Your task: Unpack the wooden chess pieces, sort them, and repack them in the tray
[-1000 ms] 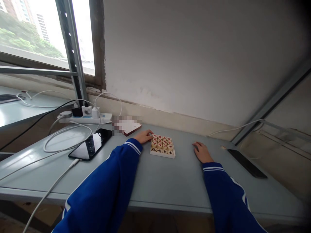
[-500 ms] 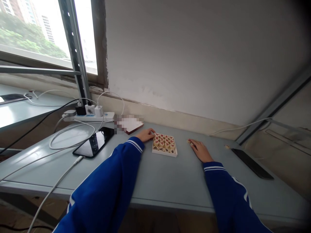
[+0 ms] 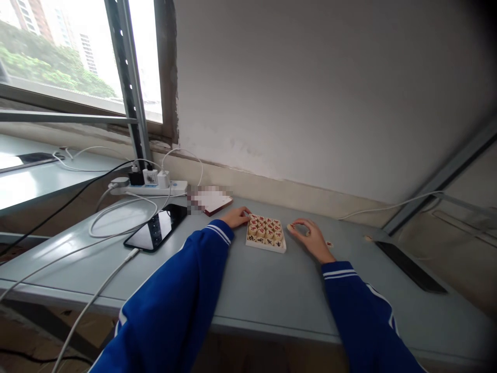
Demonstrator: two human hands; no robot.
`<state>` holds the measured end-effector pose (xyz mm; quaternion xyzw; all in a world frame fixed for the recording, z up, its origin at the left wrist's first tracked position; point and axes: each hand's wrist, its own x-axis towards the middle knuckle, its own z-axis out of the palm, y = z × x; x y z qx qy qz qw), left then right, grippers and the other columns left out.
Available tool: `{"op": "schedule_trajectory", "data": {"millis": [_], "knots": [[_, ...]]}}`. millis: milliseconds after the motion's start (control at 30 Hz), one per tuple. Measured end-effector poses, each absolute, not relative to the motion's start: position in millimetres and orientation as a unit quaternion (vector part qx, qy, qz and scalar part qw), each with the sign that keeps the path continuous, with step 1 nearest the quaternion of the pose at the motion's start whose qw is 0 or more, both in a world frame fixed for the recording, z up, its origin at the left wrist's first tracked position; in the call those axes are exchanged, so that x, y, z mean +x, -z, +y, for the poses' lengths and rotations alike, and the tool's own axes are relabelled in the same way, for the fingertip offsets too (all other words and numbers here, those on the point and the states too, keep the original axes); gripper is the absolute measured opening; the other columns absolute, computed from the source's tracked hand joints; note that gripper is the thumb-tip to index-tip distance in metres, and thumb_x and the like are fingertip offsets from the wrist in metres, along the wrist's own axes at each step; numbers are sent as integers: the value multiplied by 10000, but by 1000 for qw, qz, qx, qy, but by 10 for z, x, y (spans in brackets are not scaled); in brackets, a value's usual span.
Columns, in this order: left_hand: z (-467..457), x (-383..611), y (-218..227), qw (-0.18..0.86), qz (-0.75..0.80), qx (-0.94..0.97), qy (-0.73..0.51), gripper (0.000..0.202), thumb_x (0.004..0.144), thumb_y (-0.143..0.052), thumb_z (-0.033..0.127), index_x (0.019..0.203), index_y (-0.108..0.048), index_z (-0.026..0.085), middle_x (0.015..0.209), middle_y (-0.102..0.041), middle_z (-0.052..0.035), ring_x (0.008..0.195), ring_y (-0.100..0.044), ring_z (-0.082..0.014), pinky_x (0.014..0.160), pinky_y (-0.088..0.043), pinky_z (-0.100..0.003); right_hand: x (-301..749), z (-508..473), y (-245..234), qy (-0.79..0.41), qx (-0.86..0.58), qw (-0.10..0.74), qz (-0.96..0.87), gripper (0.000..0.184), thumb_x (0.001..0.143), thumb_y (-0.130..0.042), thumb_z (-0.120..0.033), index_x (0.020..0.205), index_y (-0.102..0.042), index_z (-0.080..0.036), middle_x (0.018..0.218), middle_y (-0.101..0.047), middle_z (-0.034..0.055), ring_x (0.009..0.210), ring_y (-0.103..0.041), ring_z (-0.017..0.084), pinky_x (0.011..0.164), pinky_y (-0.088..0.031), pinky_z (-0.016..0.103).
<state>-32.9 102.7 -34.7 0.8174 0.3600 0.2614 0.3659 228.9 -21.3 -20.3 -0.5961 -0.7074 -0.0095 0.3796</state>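
A small white tray filled with several round wooden chess pieces marked in red and black lies in the middle of the grey table. My left hand rests against the tray's left far corner, fingers bent and touching it. My right hand is just right of the tray, fingers pinched on a pale round chess piece near the tray's right edge. Another loose piece lies on the table right of that hand.
A phone on a white cable lies left of the tray, with a power strip and chargers behind it. A red-edged booklet sits near the wall. A dark flat phone lies at the right. The wall runs close behind.
My right hand slid left across the table toward the tray and closed on a round piece. The left hand stayed at the tray's corner. The camera shifted slightly.
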Motion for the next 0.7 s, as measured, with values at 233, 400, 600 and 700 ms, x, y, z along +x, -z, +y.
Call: {"op": "schedule_trajectory", "data": {"millis": [233, 400, 600, 700], "knots": [[958, -331, 279, 361, 373, 816, -255, 337, 730, -488, 313, 1006, -522, 124, 667, -599, -11, 631, -544, -141, 594, -415, -237, 1404, -296, 83, -21, -538, 346, -768, 292, 684, -604, -452, 900, -604, -256, 976, -583, 34, 947, -486, 221, 835, -334, 372], [942, -324, 259, 350, 376, 821, -249, 313, 734, -476, 277, 1006, -525, 129, 666, -601, -6, 646, -549, -139, 609, -418, -233, 1298, -272, 162, -33, -545, 328, -771, 267, 687, -614, -397, 921, -604, -267, 1048, -580, 23, 1038, -457, 227, 851, -304, 367], [941, -322, 246, 347, 384, 821, -240, 320, 747, -477, 288, 1017, -525, 122, 677, -605, -17, 634, -541, -136, 596, -417, -233, 1328, -261, 168, -62, -532, 316, -783, 225, 716, -593, -369, 921, -612, -278, 994, -612, 11, 974, -498, 210, 853, -299, 368], [942, -324, 252, 347, 379, 823, -242, 310, 748, -474, 270, 1019, -523, 127, 681, -606, -14, 644, -544, -135, 603, -420, -231, 1303, -278, 137, -67, -518, 325, -788, 209, 731, -576, -352, 916, -613, -262, 936, -627, 14, 910, -522, 197, 834, -315, 357]]}}
